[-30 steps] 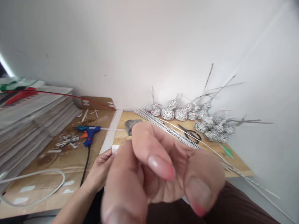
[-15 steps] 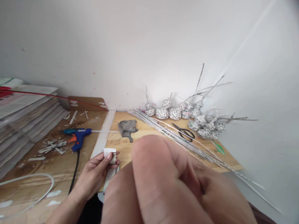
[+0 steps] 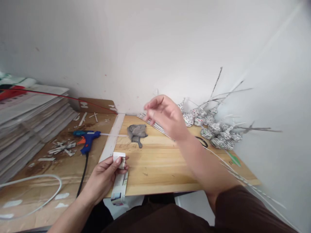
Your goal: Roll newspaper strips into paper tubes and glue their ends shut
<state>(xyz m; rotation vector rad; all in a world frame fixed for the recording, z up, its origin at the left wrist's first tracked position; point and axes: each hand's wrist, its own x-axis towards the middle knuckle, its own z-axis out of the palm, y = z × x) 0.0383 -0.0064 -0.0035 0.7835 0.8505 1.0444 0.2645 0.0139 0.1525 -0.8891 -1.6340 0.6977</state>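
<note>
My left hand (image 3: 105, 171) is closed on a printed newspaper strip (image 3: 119, 184), thumb pressed on its upper end, while the rest hangs below the fingers past the table's front edge. My right hand (image 3: 165, 116) is raised over the back of the wooden table, fingers loosely bent and somewhat apart, with nothing visible in them. Behind it lies a bundle of thin paper rods (image 3: 159, 127), partly hidden by the hand and forearm. A crumpled grey cloth (image 3: 137, 132) rests between the two hands. Only a black handle of the scissors (image 3: 202, 141) shows beside my right forearm.
Several woven paper figures (image 3: 218, 136) with rod ends sticking out stand along the wall at right. A blue glue gun (image 3: 88, 140) with a cord lies on brown cardboard at left, near paper scraps (image 3: 63, 147). A tall newspaper stack (image 3: 31, 129) borders the left side.
My right hand has moved away from close to the camera, out over the table's back. My left hand still holds the newspaper strip. The view has shifted slightly left.
</note>
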